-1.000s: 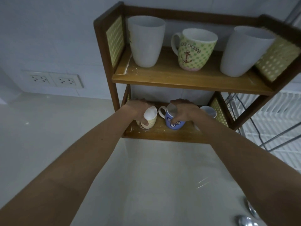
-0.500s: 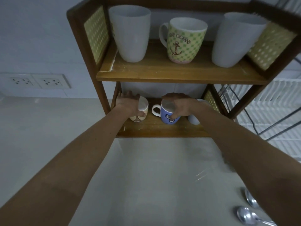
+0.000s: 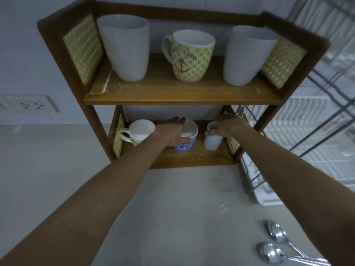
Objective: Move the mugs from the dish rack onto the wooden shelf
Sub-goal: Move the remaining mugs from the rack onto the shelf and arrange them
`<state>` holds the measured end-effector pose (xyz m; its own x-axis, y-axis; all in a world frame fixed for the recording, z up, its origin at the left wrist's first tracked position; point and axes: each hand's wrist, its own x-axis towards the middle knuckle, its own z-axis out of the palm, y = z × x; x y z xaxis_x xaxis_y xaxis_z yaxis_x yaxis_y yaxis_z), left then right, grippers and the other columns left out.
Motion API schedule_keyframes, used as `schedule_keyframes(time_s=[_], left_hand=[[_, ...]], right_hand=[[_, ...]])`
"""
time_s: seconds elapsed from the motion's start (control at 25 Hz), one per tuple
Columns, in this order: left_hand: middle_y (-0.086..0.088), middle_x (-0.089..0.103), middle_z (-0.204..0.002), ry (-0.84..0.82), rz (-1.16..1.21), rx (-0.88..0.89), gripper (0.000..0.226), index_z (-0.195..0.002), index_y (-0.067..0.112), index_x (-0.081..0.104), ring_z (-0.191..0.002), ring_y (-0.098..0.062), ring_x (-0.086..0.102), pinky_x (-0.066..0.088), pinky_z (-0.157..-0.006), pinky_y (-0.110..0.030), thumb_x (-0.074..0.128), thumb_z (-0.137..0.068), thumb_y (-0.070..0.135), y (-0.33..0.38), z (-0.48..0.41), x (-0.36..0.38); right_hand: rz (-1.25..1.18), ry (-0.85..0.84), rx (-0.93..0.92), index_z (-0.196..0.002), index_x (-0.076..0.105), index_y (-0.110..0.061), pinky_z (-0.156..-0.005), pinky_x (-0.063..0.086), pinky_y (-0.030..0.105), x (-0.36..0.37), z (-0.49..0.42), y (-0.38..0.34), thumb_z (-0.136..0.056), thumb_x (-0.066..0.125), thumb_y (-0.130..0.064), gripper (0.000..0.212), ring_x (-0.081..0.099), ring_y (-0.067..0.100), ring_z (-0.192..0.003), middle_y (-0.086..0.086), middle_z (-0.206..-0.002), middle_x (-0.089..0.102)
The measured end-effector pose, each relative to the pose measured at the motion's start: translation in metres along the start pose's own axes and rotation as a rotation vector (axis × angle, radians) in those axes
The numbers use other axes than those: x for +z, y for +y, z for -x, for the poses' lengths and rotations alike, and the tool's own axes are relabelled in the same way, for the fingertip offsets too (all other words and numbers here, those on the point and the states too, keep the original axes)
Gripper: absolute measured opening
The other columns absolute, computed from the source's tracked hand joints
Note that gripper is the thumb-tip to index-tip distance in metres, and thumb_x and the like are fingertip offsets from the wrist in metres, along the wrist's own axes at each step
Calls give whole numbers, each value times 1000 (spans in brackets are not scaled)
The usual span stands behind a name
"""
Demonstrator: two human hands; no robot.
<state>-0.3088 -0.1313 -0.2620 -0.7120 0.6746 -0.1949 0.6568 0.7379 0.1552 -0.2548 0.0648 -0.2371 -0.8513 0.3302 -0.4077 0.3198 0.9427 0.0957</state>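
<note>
The wooden shelf (image 3: 182, 96) stands on the counter with two levels. On the lower level, my left hand (image 3: 172, 132) wraps the blue mug (image 3: 185, 146) with a cartoon face, thumb across its front. My right hand (image 3: 227, 127) grips the small white mug (image 3: 211, 144) at the right end. A cream mug (image 3: 139, 131) stands free at the left end, handle to the left. The upper level holds a tall white cup (image 3: 126, 47), a green anchor mug (image 3: 189, 56) and a second tall white cup (image 3: 247, 54).
The wire dish rack (image 3: 311, 120) with its white tray (image 3: 267, 198) stands right of the shelf. Two metal spoons (image 3: 276, 244) lie on the counter at the bottom right. A wall socket (image 3: 30, 105) sits to the left.
My left hand let go of the cream mug and moved right onto the blue mug. My right hand left the blue mug and took the small white mug.
</note>
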Motion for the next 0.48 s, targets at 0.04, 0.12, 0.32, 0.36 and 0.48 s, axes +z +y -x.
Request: schedule_keyframes(time_s=[0.04,0.12,0.32,0.36,0.48], left_hand=[[-8,30,-155,25,-3,-12,96,-150,17,15,-135,-30,38,40,-103,-44,54,-78,67,0,-1,2],[-8,35,-152,56,-9,-21,96,-148,15,21,-132,-30,41,42,-100,-42,56,-77,68,-4,-2,3],[-9,40,-149,54,-5,-32,94,-146,13,26,-129,-31,44,44,-100,-42,59,-76,65,-2,-2,4],[-9,38,-150,50,-1,-34,94,-147,13,24,-131,-31,43,43,-100,-42,59,-76,65,-2,-2,4],[-9,37,-151,55,-4,-34,95,-148,14,22,-131,-30,42,44,-100,-41,59,-77,64,-1,-2,4]], right_hand=[[-34,17,-36,-119,55,-24,-97,40,39,3,1,2,-80,54,-65,57,42,29,-125,11,-138,46],[-84,36,-71,-131,49,-22,-98,43,40,2,3,7,-81,59,-56,61,43,29,-126,10,-140,44],[-116,-49,-216,-142,37,-30,-98,43,38,-8,12,15,-79,70,-22,71,41,28,-130,7,-146,41],[-135,-69,-256,-141,38,-30,-98,44,39,-8,14,15,-79,71,-16,72,41,28,-130,6,-146,41],[-164,-74,-347,-134,46,-29,-97,47,41,-7,17,15,-77,69,-1,68,42,27,-129,4,-142,44]])
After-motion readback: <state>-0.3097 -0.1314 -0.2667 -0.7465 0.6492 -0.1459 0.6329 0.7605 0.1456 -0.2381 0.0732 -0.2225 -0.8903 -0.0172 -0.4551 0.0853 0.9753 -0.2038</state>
